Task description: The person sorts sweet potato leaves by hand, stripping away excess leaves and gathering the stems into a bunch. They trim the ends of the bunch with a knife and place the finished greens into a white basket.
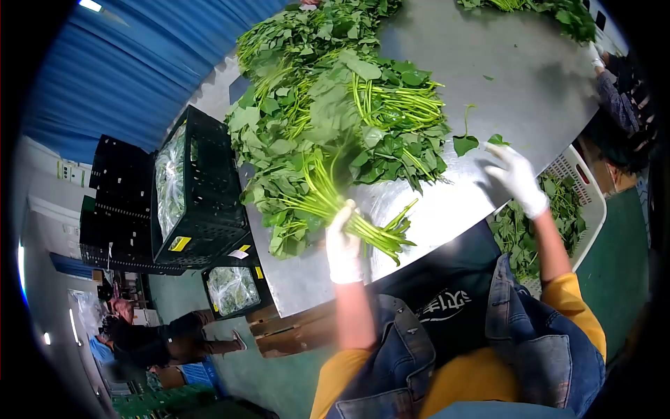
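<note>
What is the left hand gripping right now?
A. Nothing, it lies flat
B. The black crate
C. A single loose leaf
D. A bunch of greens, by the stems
D: the left hand has its gloved fingers closed round the stems of a bunch lying on the table, while the right hand is spread open near a loose leaf.

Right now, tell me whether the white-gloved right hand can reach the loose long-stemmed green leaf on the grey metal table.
Probably yes: the right hand lies open on the table beside the long-stemmed leaf, with nothing between them.
</note>
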Demonstrator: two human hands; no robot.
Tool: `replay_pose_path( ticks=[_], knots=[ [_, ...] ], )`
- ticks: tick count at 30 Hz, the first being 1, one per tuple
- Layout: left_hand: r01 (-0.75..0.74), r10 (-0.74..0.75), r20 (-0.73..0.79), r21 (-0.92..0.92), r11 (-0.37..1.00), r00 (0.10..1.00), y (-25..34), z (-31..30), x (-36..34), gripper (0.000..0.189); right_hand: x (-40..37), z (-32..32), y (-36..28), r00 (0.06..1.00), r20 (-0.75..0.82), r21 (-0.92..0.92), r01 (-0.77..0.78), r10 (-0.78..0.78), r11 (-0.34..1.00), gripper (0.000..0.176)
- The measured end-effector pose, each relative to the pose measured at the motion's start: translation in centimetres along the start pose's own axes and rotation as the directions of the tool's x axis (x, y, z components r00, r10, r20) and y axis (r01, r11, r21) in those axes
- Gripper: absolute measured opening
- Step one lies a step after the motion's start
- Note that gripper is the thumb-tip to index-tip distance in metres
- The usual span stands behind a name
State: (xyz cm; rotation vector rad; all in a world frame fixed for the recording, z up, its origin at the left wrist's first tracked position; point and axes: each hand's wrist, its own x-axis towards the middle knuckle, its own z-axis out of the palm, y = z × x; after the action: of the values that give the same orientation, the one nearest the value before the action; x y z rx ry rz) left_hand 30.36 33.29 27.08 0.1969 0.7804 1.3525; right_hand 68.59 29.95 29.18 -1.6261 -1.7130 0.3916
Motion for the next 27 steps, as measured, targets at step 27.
replay_pose_path(
  ticks=[27],
  knots=[
    [-0.498,0.494,0.065,0.146,0.855,0.867,2.7,2.5,-6.5,0.039,19.0,16.7,-10.8,0.971,-0.017,-0.091,0.236,-0.238,0.968,0.034]
  ],
)
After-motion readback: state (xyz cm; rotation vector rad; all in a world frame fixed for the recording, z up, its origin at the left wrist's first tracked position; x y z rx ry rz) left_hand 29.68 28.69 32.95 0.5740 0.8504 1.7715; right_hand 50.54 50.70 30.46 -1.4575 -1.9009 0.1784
